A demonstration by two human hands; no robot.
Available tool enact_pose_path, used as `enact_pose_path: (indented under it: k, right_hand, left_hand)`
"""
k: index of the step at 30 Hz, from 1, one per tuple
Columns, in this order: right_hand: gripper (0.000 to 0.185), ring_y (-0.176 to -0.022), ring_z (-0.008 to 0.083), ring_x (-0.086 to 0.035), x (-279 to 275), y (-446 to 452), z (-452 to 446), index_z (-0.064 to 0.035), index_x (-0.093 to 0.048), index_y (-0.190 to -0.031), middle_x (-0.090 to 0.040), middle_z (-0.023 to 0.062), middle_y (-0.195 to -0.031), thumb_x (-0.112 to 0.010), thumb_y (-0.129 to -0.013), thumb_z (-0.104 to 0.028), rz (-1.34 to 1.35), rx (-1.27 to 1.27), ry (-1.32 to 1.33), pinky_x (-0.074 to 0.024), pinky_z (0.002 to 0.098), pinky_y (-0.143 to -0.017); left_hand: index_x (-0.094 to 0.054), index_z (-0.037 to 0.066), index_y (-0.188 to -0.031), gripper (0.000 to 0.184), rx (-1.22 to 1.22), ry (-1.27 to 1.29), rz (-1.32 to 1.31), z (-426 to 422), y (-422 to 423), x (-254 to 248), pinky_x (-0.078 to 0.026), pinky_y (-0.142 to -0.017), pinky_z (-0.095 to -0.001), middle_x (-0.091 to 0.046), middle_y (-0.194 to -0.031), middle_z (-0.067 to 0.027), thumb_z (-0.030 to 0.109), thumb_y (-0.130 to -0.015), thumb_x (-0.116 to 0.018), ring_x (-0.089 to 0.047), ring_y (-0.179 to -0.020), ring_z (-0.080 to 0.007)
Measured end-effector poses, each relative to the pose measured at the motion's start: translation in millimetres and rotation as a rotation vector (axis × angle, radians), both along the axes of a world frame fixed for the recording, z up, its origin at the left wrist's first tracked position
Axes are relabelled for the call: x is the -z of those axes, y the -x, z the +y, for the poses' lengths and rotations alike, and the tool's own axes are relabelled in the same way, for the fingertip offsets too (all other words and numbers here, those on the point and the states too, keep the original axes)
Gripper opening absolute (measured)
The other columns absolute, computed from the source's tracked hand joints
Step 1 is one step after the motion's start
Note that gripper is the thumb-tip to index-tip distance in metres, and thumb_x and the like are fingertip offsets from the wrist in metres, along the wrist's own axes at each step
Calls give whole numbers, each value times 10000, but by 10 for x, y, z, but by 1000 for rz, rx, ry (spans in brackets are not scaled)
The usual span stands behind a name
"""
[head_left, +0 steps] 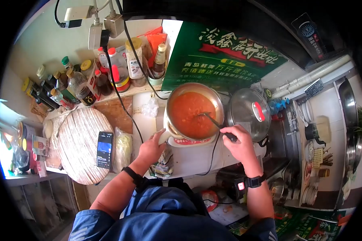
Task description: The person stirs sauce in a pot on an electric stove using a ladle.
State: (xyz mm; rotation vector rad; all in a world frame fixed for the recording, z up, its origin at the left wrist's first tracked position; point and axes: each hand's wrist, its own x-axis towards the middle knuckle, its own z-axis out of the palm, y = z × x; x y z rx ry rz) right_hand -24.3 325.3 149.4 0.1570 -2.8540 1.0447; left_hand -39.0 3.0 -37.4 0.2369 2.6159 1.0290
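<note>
A steel pot (pixel 218 105) of orange-red soup (pixel 191 105) stands on a white hot plate (pixel 180 142) in the middle of the counter. My left hand (pixel 152 145) is closed around the pot's cream-coloured handle (pixel 164 137), at the pot's lower left. With my right hand (pixel 238 141) I grip a black-handled cooking spoon (pixel 214 121). Its head dips into the soup and is partly hidden. Beside the pot on the right sits a glass lid (pixel 247 114) with a red knob. A crumpled cloth (pixel 162 164) lies just below my left hand.
Left of me, a phone (pixel 104 149) rests on a round wooden board (pixel 81 140), next to a bagged vegetable (pixel 122 152). Bottles and jars (pixel 136 64) line the back ledge. A black cable (pixel 128 108) hangs across the counter. Shelves with dishes (pixel 309 152) stand at right.
</note>
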Motion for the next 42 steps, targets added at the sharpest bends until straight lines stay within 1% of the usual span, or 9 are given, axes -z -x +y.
enact_pose_path:
  k: [7, 10, 12, 18, 19, 26, 31, 36, 42]
  right_hand:
    - [195, -956, 272, -749, 293, 578, -59, -59, -759, -1095, -763, 153, -1058, -747, -904, -95, 156, 121, 114, -577, 365, -842]
    - [197, -934, 269, -748, 463, 708, -155, -65, -761, -1096, -756, 146, -1040, -748, -902, -99, 144, 111, 147, -580, 357, -834]
    - [200, -920, 254, -749, 400, 654, -190, -70, -763, -1094, -747, 139, -1022, -754, -896, -100, 104, 62, 134, -581, 349, -820]
    - [209, -810, 248, -703, 64, 163, -122, -77, -766, -1092, -698, 118, -914, -766, -884, -100, -29, -37, 19, -551, 344, -746]
    - [202, -778, 255, -675, 40, 63, -110, -82, -769, -1082, -674, 109, -880, -771, -880, -94, 33, -66, 41, -537, 352, -726]
    - [215, -820, 265, -692, -241, -456, -224, -70, -759, -1074, -675, 110, -902, -780, -860, -59, -51, -31, 0, -562, 364, -745]
    - [209, -859, 278, -714, 185, -182, -185, -75, -757, -1080, -701, 121, -946, -762, -872, -63, 23, 14, -11, -571, 372, -757]
    - [189, -891, 286, -731, 125, 92, -99, -72, -756, -1083, -739, 147, -1024, -760, -894, -87, 189, 52, 46, -572, 363, -779]
    - [184, -887, 257, -746, 227, 511, -2, -58, -753, -1115, -756, 151, -1008, -736, -938, -106, 102, 237, 64, -572, 345, -769]
  left_hand:
    - [-424, 211, -1576, 627, -3, -2, 28, 1, -22, -19, -567, -944, -526, -665, -1351, -207, 314, -1000, -649, -685, -1125, -435]
    - [-438, 185, -1563, 614, -7, -10, 35, 8, -24, -17, -561, -946, -530, -669, -1332, -218, 321, -1003, -650, -681, -1127, -441]
    - [-463, 141, -1538, 594, -14, -33, 26, 13, -24, -44, -550, -956, -537, -672, -1310, -238, 338, -1010, -651, -675, -1134, -451]
    - [-463, 155, -1541, 601, -19, -9, 9, 20, -18, -39, -554, -956, -530, -673, -1322, -222, 341, -1005, -661, -676, -1136, -446]
    - [-462, 157, -1542, 602, -19, -12, 8, 21, -19, -33, -555, -953, -530, -673, -1323, -221, 342, -1005, -662, -677, -1134, -445]
    - [-436, 197, -1567, 625, -11, 3, -2, 10, 5, -7, -568, -943, -524, -660, -1359, -201, 315, -997, -665, -686, -1123, -435]
    - [-425, 213, -1579, 634, 1, 8, 3, 9, -3, 15, -571, -940, -523, -652, -1379, -190, 303, -997, -659, -687, -1121, -432]
    - [-431, 213, -1580, 630, -5, -5, -4, 2, -12, -20, -569, -939, -525, -654, -1380, -193, 303, -996, -650, -687, -1117, -435]
    - [-449, 152, -1556, 625, -5, -18, 1, 0, -8, -6, -551, -960, -531, -663, -1336, -236, 342, -1000, -666, -674, -1143, -448]
